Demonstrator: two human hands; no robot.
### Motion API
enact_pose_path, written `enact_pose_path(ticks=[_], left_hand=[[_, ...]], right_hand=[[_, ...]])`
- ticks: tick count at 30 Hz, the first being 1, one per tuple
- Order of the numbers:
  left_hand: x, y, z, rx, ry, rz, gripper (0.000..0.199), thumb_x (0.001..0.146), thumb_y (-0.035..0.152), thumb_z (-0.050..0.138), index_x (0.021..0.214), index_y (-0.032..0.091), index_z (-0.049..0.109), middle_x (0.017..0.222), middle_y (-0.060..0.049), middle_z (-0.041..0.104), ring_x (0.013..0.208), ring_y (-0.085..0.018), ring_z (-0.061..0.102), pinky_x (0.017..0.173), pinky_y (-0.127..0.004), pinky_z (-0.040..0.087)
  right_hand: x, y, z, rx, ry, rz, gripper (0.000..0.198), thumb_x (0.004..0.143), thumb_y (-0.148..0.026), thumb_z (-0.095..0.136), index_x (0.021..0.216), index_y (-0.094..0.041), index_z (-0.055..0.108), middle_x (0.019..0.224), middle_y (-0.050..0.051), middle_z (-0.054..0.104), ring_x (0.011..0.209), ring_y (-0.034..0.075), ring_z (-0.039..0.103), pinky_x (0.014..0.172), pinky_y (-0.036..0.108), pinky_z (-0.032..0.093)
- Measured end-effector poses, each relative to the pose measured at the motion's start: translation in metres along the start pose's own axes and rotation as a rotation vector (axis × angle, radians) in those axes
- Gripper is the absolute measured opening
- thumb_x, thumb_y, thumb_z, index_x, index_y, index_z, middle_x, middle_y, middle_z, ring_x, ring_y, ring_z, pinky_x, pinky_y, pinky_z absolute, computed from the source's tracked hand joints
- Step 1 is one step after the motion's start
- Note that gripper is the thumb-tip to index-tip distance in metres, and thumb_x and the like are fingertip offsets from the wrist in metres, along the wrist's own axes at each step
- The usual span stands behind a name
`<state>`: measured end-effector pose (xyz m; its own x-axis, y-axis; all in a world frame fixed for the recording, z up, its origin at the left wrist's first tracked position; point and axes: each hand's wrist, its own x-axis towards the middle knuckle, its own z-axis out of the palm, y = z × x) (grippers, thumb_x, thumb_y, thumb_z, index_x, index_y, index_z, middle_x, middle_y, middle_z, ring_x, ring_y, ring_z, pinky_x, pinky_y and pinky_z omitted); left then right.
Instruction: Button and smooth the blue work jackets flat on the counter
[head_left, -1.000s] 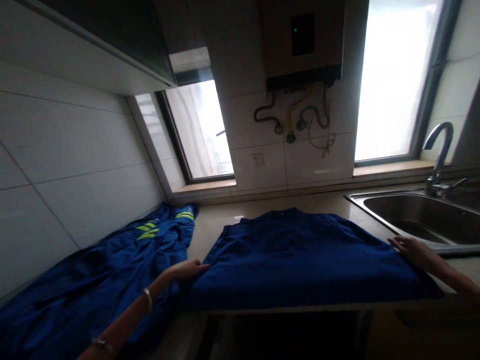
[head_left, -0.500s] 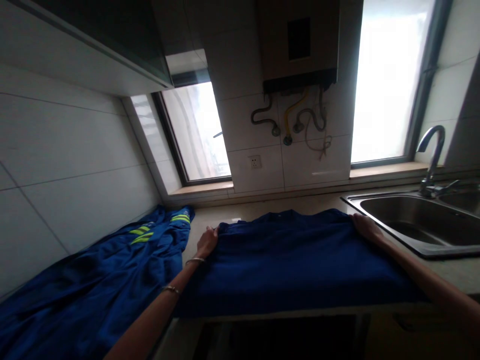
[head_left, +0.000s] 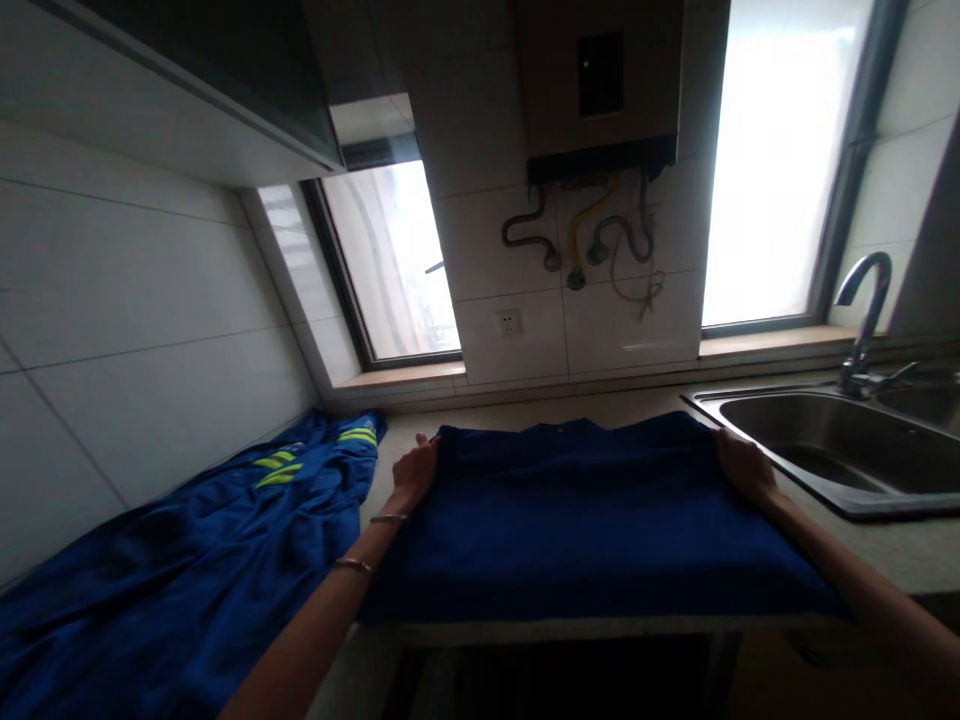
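I see a blue garment (head_left: 585, 530) spread across the worktop (head_left: 874, 550), its near edge running along the worktop's front edge and its far edge toward the tiled wall (head_left: 480, 240). The person's left hand (head_left: 415, 470) has its grip closed on the far left corner, thumb uppermost. Across from it, the right hand (head_left: 745, 465) grips the far right corner, its fingers bent and partly hidden, so I can't tell exactly how they wrap the cloth. Between the hands the fabric lies broad and fairly smooth, with a few soft creases. Two thin bracelets (head_left: 388, 518) circle the left forearm.

To the left, beside the side wall, more blue clothing (head_left: 225, 560) lies rumpled, with bright yellow-green stripes (head_left: 277, 475) near its far end. On the right, just past the right hand, sits a steel sink (head_left: 862, 502) with a curved tap (head_left: 867, 330). Straight ahead, a boxy wall unit (head_left: 555, 80) shows a small green light above its hoses, a yellow one (head_left: 577, 228) among them, between two bright windows (head_left: 780, 170).
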<state>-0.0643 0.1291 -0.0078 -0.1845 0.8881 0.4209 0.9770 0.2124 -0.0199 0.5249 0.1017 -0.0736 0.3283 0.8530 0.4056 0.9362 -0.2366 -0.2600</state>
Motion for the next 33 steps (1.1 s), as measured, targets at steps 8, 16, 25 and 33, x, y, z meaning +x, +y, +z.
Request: enact_pose_path(ticks=[8,16,25,33], left_hand=[[0.005,0.041,-0.021,-0.010,-0.056,0.154,0.036,0.094,0.021,0.024,0.111,-0.005,0.043,0.101,-0.030,0.056,0.100,-0.034,0.055,0.078,-0.041,0.041],[-0.070,0.082,-0.017,-0.236,-0.334,0.735,0.063,0.084,0.062,0.036,0.135,0.024,0.040,0.145,-0.010,0.031,0.135,-0.032,0.019,0.107,-0.045,0.022],[-0.057,0.035,0.036,-0.248,-0.601,0.556,0.077,0.083,0.069,0.022,0.146,0.026,0.011,0.152,-0.005,0.001,0.136,-0.039,-0.007,0.101,-0.067,0.009],[-0.058,0.037,0.036,-0.228,-0.599,0.577,0.076,0.084,0.068,0.022,0.146,0.026,0.010,0.152,-0.005,0.001,0.136,-0.038,-0.007,0.101,-0.066,0.011]], right_hand=[[-0.001,0.006,0.016,-0.084,-0.242,0.012,0.050,0.093,-0.041,0.022,0.099,-0.014,0.063,0.100,0.018,0.063,0.086,0.030,0.061,0.063,0.038,0.043],[-0.014,-0.028,-0.008,0.000,-0.136,-0.480,0.049,0.088,-0.030,0.033,0.135,-0.018,0.042,0.142,0.013,0.036,0.130,0.029,0.030,0.104,0.046,0.028],[-0.067,-0.055,-0.003,0.103,-0.628,-0.562,0.060,0.086,-0.064,0.023,0.140,-0.041,0.022,0.151,-0.001,0.010,0.137,0.030,0.005,0.105,0.062,0.007],[-0.072,-0.065,-0.024,0.163,-0.601,-0.566,0.060,0.086,-0.063,0.029,0.140,-0.036,0.029,0.151,0.002,0.009,0.137,0.032,0.004,0.105,0.063,0.003]])
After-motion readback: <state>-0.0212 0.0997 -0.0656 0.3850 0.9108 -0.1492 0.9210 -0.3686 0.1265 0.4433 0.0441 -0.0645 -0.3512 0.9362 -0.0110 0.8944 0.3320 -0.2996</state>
